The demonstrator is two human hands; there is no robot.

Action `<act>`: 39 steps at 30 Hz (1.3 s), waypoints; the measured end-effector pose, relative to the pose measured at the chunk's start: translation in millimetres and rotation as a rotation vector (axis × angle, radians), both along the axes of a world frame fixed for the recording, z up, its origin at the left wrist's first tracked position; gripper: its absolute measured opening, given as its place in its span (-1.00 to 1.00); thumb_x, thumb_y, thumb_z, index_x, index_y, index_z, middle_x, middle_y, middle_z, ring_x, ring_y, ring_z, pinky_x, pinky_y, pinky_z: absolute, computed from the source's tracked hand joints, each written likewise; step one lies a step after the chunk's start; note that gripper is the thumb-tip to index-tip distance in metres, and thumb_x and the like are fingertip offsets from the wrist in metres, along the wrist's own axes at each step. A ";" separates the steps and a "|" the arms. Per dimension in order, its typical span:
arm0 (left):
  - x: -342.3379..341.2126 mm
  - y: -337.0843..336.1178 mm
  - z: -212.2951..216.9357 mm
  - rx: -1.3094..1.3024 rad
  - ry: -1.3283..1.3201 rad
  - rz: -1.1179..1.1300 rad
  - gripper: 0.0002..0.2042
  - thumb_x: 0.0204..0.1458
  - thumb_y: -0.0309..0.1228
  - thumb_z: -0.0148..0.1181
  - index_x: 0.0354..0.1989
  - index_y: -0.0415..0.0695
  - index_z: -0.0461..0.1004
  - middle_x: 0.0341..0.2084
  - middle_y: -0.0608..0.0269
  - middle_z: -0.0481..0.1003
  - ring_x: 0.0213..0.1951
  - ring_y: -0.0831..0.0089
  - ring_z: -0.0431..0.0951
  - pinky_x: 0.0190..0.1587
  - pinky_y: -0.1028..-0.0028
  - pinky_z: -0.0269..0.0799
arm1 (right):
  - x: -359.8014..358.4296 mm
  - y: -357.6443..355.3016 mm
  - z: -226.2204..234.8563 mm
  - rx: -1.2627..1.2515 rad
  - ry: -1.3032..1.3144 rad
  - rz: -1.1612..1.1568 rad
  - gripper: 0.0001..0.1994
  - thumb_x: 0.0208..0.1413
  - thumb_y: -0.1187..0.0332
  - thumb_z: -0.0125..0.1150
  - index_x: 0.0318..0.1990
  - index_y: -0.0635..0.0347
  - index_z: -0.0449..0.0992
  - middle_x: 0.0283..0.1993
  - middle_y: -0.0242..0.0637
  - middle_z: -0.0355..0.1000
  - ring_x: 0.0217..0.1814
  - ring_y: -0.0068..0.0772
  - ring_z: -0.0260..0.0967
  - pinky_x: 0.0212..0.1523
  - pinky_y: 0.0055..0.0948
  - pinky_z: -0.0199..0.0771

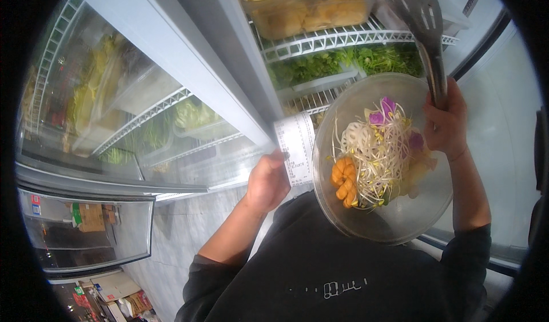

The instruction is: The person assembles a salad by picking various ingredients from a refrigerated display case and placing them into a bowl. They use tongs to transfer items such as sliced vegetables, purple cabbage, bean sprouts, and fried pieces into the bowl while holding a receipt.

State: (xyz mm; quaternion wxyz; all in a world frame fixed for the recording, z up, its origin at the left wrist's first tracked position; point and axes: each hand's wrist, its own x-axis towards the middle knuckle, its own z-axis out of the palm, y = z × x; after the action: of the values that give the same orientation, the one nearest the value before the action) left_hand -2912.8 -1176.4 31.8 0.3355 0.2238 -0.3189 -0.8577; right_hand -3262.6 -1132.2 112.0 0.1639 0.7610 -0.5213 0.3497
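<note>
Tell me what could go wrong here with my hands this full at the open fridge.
The left hand holds both the paper slip and the edge of the metal bowl, so the bowl could tip and spill the bean sprouts. The right hand grips the tongs near the bowl rim; they might knock food out. The slip could also drop.

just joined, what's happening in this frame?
A person stands at an open refrigerated display case with shelves of greens and tubs of food. The left hand holds a paper receipt and steadies a large metal bowl against the body. The bowl holds bean sprouts, purple slices and orange pieces. The right hand has its grip on metal tongs, raised near the shelf of leafy greens.
</note>
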 end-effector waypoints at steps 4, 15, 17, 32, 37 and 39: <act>0.6 0.0 0.6 0.025 -0.004 -0.002 -0.43 0.04 -0.17 -0.11 0.21 -0.23 0.22 0.11 0.08 0.38 0.14 0.20 0.38 0.20 0.19 0.22 | -0.1 0.1 3.4 -0.008 0.054 -0.010 -0.85 -0.47 0.61 0.04 -0.58 0.26 0.42 -0.21 -0.13 0.27 -0.39 -0.29 0.33 -0.43 -0.43 0.35; 1.6 -1.4 3.8 0.047 0.022 -0.023 -0.45 0.02 -0.18 -0.11 0.17 -0.24 0.29 0.08 0.06 0.42 0.12 0.18 0.41 0.20 0.18 0.24 | -1.5 -3.1 3.0 0.008 0.045 0.002 -0.85 -0.47 0.61 0.03 -0.59 0.24 0.43 -0.22 -0.11 0.28 -0.36 -0.22 0.33 -0.37 -0.42 0.36; 1.8 -1.7 3.9 0.053 0.007 -0.020 -0.45 0.02 -0.18 -0.10 0.17 -0.23 0.28 0.08 0.06 0.42 0.12 0.18 0.41 0.19 0.19 0.24 | -0.8 -3.6 3.5 -0.003 0.054 0.001 -0.84 -0.47 0.60 0.04 -0.59 0.24 0.43 -0.22 -0.10 0.28 -0.35 -0.21 0.33 -0.37 -0.41 0.35; 6.6 -4.6 -0.1 0.141 0.137 -0.028 -0.50 0.05 -0.26 -0.08 0.16 -0.27 0.28 0.10 0.05 0.38 0.15 0.17 0.35 0.22 0.15 0.21 | -2.0 -2.4 3.1 -0.037 0.048 0.015 -0.83 -0.40 0.65 0.06 -0.52 0.27 0.45 -0.09 -0.07 0.30 -0.51 -0.39 0.33 -0.53 -0.51 0.32; 6.8 -6.6 3.4 0.114 0.090 -0.036 -0.48 0.06 -0.24 -0.09 0.17 -0.28 0.26 0.10 0.04 0.37 0.15 0.17 0.36 0.22 0.15 0.22 | -5.1 2.1 10.0 0.117 0.035 -0.031 -0.83 -0.42 0.60 0.11 -0.52 0.24 0.47 -0.05 -0.04 0.30 -0.46 -0.34 0.39 -0.46 -0.48 0.40; 6.2 -7.1 3.9 0.125 0.108 -0.040 -0.49 0.06 -0.24 -0.08 0.16 -0.28 0.27 0.09 0.04 0.39 0.14 0.17 0.37 0.21 0.15 0.22 | -4.6 0.8 9.9 0.080 0.031 -0.013 -0.82 -0.44 0.60 0.10 -0.53 0.23 0.47 -0.05 -0.05 0.30 -0.46 -0.33 0.38 -0.46 -0.47 0.40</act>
State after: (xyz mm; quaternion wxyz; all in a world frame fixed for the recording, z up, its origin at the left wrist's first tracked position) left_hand -2906.6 -1183.6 35.8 0.3206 0.1912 -0.2505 -0.8933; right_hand -3267.2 -1131.4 121.9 0.1438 0.7689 -0.5371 0.3156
